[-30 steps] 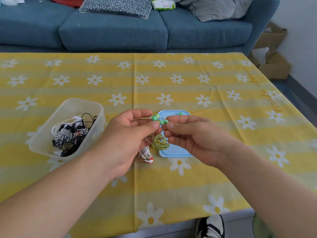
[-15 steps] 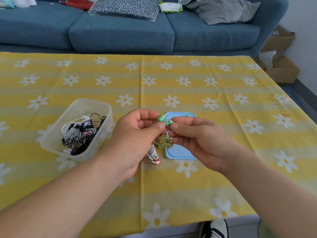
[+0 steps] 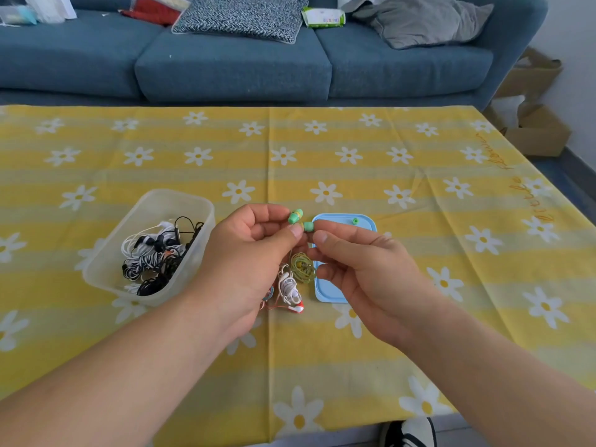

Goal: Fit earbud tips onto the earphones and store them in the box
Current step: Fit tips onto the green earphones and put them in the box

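Note:
My left hand [image 3: 250, 258] pinches a pair of green earphones; one green earbud [image 3: 295, 216] sticks up above its thumb. Against it, my right hand [image 3: 361, 269] pinches the second green earbud [image 3: 308, 226] between thumb and forefinger. The coiled yellow-green cable [image 3: 302, 267] hangs below both hands. A loose green ear tip [image 3: 355, 220] lies on the blue lid [image 3: 366, 224] behind my right hand. The clear plastic box [image 3: 196, 204] at the left holds several black and white earphones. A white and red earphone bundle [image 3: 290, 293] lies on the cloth between my wrists.
The table carries a yellow daisy tablecloth [image 3: 419, 175]. A blue sofa [image 3: 232, 62] with cushions runs behind the table's far edge. Cardboard boxes [image 3: 538, 130] stand on the floor at the right. A shoe [image 3: 408, 432] shows below the near table edge.
Both hands keep pinching the green earphones, and the earbuds stay close together; the camera view has shifted slightly. The box and lid have not moved.

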